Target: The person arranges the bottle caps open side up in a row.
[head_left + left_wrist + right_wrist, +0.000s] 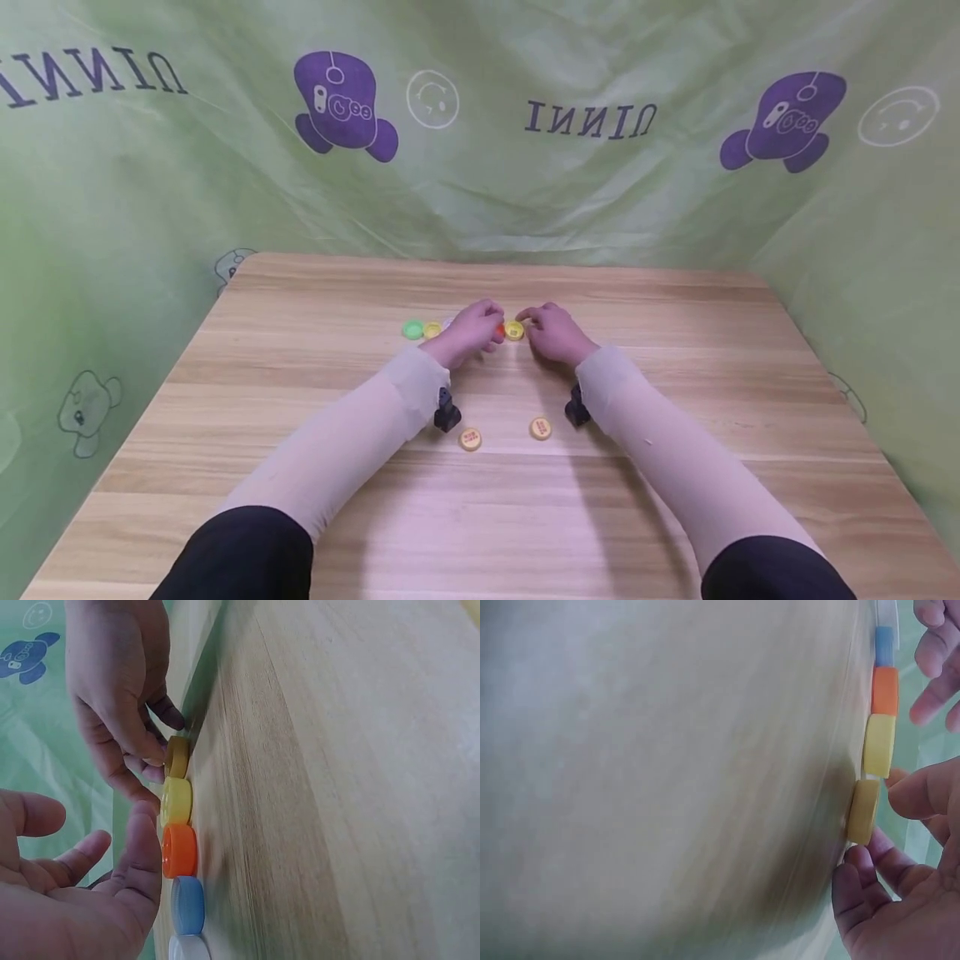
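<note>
A row of bottle caps runs across the table. At its right end my right hand [558, 333] curls its thumb and fingers round a tan bottle cap [864, 812], hidden from the head view. Beside that cap is a yellow cap [513, 331], followed by an orange cap [180, 851], a blue cap [187, 905] and a white cap [189, 947]. My left hand [474, 327] hovers over the row with loose fingers and holds nothing. One of its fingertips lies close to the yellow cap; contact is unclear.
A green cap [413, 330] and another yellow cap [432, 330] form the row's left end. Closer to me, two tan caps with red print lie between the forearms, a left one [470, 439] and a right one [540, 428]. Green cloth [480, 208] hangs behind the wooden table [480, 517].
</note>
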`<state>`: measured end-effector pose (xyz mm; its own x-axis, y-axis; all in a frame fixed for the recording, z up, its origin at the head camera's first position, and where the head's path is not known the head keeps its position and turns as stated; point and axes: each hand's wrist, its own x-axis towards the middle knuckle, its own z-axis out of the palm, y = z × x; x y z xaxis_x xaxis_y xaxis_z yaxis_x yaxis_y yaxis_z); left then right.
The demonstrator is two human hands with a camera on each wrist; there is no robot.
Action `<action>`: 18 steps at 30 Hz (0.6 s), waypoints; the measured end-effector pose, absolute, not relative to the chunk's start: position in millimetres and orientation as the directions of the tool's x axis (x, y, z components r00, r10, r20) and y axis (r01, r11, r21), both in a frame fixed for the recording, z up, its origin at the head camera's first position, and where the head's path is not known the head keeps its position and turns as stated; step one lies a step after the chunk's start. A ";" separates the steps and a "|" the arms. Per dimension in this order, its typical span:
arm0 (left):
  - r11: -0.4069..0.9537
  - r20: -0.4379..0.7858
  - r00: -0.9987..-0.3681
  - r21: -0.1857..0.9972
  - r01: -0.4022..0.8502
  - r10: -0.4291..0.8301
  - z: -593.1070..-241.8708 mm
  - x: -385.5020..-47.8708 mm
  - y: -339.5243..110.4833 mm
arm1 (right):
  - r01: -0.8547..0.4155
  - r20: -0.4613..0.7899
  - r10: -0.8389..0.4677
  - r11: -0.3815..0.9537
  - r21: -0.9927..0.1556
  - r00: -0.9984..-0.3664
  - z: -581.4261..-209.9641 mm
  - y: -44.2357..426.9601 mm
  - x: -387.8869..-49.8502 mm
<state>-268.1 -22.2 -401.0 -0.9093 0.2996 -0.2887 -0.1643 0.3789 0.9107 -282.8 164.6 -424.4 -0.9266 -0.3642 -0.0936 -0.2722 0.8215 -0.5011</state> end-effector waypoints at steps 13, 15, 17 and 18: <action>0.307 -0.260 -0.932 0.935 -0.177 0.253 -403.6 -255.9 -38.6 | -0.032 -0.178 -0.213 0.723 -0.690 -0.961 -423.3 173.7 -279.2; 0.288 -0.257 -0.931 0.941 -0.180 0.258 -403.0 -253.2 -42.4 | 0.008 -0.194 -0.185 0.704 -0.710 -0.963 -421.3 173.1 -278.2; 0.272 -0.258 -0.930 0.944 -0.185 0.262 -403.3 -251.0 -45.5 | 0.029 -0.200 -0.169 0.691 -0.722 -0.965 -420.5 172.7 -277.8; 0.268 -0.262 -0.928 0.944 -0.190 0.264 -403.1 -249.9 -46.9 | 0.039 -0.203 -0.162 0.683 -0.729 -0.966 -420.3 172.6 -277.8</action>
<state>-249.9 -46.9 -403.1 -0.9284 0.2638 -0.2617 -0.1900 0.2685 0.9444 -277.8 172.6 -420.3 -0.9656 -0.1624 -0.2030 0.0385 0.6829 -0.7295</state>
